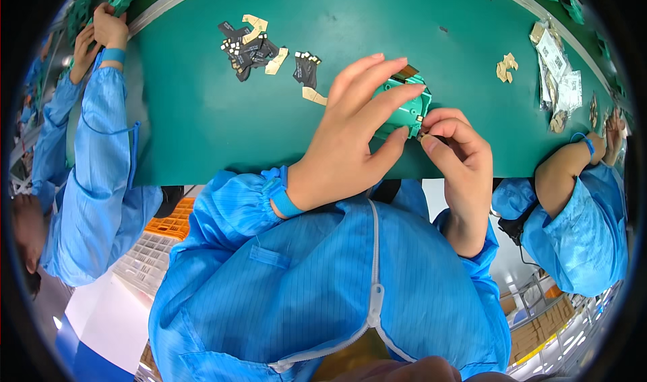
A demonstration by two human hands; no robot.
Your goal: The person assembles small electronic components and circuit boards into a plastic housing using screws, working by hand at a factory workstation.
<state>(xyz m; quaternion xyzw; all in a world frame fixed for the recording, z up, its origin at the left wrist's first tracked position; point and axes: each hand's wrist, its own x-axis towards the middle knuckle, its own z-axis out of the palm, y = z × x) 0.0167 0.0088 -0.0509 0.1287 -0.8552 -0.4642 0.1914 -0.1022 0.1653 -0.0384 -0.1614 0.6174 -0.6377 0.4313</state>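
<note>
Green moulded plastic housing [407, 118]: is sitting in the left hand [354, 129], above the flat green counter [195, 132]; left fingers are clamping its edges. Right hand [461, 156]: is touching the housing's lower right corner, fingers bunching; whether they are clamping anything, cannot tell. Flat black strips with gold-coloured contacts [253, 54]: are lying in a larger and a smaller pile, cream pieces [277, 62] among them. Clear plastic bags with white labels [555, 65]: are lying at right, contents unclear. Orange plastic crate [174, 219], white lattice plastic crate [145, 257]: are standing below counter level at left, contents unclear.
</note>
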